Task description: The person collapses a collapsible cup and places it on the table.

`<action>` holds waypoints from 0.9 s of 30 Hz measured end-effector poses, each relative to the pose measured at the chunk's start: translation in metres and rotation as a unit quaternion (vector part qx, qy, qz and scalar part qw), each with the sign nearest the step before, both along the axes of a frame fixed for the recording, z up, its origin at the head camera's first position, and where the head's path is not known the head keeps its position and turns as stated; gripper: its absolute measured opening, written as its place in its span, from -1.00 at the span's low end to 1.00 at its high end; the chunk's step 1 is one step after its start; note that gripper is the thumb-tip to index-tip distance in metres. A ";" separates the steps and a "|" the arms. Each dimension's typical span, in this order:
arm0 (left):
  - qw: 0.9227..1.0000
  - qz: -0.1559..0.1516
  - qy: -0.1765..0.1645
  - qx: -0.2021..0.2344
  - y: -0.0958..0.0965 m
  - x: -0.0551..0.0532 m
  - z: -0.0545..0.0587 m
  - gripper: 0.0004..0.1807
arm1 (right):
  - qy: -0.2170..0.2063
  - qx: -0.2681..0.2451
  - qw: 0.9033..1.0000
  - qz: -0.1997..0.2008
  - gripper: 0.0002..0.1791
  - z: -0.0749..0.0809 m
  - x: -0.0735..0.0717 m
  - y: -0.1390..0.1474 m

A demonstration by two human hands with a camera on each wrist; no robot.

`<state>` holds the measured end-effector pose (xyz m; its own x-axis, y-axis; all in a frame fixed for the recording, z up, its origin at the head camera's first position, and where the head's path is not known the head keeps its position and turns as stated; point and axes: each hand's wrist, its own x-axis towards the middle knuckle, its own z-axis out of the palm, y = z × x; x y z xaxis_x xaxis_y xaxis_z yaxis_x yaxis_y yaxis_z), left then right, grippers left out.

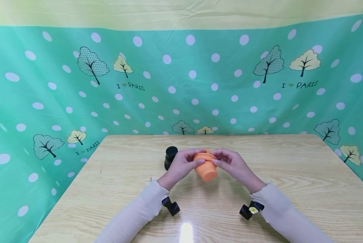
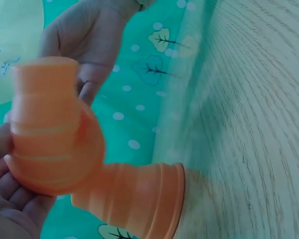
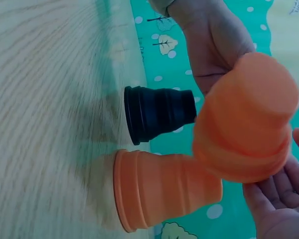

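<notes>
Both hands hold an orange collapsible cup (image 1: 207,172) between them, tilted, its narrow base toward the head camera. My left hand (image 1: 183,165) grips its left side with the thumb in front. On the other side, my right hand (image 1: 230,163) pinches the cup near its rim. Below the held cup (image 3: 246,119) in the right wrist view, a second orange cup (image 3: 162,189) stands wide end down on the table; the held one mostly hides it in the head view. A black cup (image 1: 170,157) of the same stepped shape stands wide end down, just left of the left hand.
The light wooden table (image 1: 123,199) reaches back to a green dotted curtain (image 1: 157,77) printed with trees. Black wrist cameras hang below the left cuff (image 1: 173,207) and right cuff (image 1: 246,211).
</notes>
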<state>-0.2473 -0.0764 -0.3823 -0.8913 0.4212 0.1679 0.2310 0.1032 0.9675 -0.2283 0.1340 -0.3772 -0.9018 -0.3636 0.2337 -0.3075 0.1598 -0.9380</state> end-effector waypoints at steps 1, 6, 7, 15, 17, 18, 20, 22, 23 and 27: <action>1.000 0.000 0.002 -0.005 0.000 0.001 0.000 -0.58 | 0.000 0.002 1.000 0.003 -0.65 0.000 0.000 0.000; 1.000 0.003 0.005 -0.031 0.003 0.004 -0.002 -0.58 | 0.003 0.027 1.000 0.012 -0.63 -0.003 0.000 -0.002; 0.999 0.005 0.006 -0.032 0.003 0.004 -0.002 -0.58 | 0.004 0.033 0.999 0.011 -0.63 -0.004 0.000 -0.002; 0.999 0.027 0.017 -0.042 0.005 0.003 -0.003 -0.58 | -0.005 0.068 0.997 0.043 -0.60 -0.004 -0.002 0.001; 0.999 0.022 0.021 -0.043 0.005 0.003 -0.003 -0.58 | -0.005 0.068 0.996 0.050 -0.61 -0.004 -0.001 0.002; 0.999 0.019 0.022 -0.045 0.005 0.003 -0.003 -0.58 | -0.005 0.066 0.997 0.050 -0.62 -0.004 -0.001 0.002; 0.998 0.016 0.029 -0.046 0.004 0.003 -0.002 -0.58 | -0.004 0.063 0.997 0.047 -0.66 -0.004 0.000 0.002; 0.998 0.013 0.036 -0.042 0.003 0.002 -0.001 -0.58 | -0.001 0.061 0.997 0.040 -0.70 -0.003 0.000 0.001; 0.998 0.014 0.041 -0.038 0.002 0.002 -0.001 -0.59 | 0.002 0.062 0.998 0.034 -0.72 -0.003 0.000 0.001; 0.998 0.004 0.053 -0.014 -0.001 0.000 0.003 -0.59 | 0.010 0.050 0.999 0.018 -0.75 -0.003 0.001 -0.002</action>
